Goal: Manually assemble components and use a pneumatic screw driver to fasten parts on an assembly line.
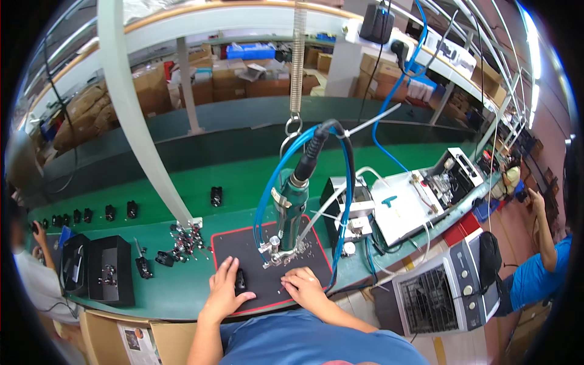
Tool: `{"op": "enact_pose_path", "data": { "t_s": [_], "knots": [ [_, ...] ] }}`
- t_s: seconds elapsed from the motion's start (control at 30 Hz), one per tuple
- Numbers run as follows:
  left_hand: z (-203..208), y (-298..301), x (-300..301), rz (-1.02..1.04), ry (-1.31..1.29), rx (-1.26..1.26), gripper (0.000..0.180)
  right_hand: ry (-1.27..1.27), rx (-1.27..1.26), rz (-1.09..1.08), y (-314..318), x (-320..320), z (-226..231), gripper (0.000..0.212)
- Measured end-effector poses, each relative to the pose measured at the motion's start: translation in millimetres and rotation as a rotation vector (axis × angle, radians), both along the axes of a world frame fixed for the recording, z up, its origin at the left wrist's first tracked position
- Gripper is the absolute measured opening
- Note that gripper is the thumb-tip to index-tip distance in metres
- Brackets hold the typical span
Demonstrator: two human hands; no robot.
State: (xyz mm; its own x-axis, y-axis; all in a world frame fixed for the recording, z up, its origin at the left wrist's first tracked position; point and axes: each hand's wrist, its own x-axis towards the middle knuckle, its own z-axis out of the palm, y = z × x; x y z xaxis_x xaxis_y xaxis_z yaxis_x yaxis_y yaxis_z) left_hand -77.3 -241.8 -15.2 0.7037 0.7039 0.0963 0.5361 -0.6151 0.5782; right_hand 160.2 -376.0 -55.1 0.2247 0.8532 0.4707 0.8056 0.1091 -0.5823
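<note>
My left hand [225,286] rests on the black mat [255,243] with red edging, its fingers around a small black part [240,281] that stands on the mat. My right hand [304,285] lies on the mat to the right, fingers curled down over something too small to make out. Just above both hands hangs a green powered screwdriver [289,210] on a spring, with blue and black hoses, its metal tip [277,252] close to the mat. Small screws lie scattered on the mat near the tip.
A pile of small black parts [185,240] lies left of the mat, by a white post. Black bins [100,267] stand at the far left. More black parts [216,196] ride the green conveyor. A white screw feeder [398,210] and a fan heater [438,292] are right. Other people work at both sides.
</note>
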Motion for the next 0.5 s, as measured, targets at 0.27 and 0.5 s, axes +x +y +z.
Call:
{"op": "enact_pose_path", "data": {
  "t_s": [0.27, 0.5],
  "knots": [
    [-23, 14, 0, 0.017, -0.142, 0.055, 0.095, 0.026, -0.032, 0.017, -10, 2, -12, 0.017],
    [-27, 16, 30, -0.135, -0.203, 0.166, 0.096, 0.353, -0.076, -0.015, 1, -24, 39, 0.015]
  ]
}}
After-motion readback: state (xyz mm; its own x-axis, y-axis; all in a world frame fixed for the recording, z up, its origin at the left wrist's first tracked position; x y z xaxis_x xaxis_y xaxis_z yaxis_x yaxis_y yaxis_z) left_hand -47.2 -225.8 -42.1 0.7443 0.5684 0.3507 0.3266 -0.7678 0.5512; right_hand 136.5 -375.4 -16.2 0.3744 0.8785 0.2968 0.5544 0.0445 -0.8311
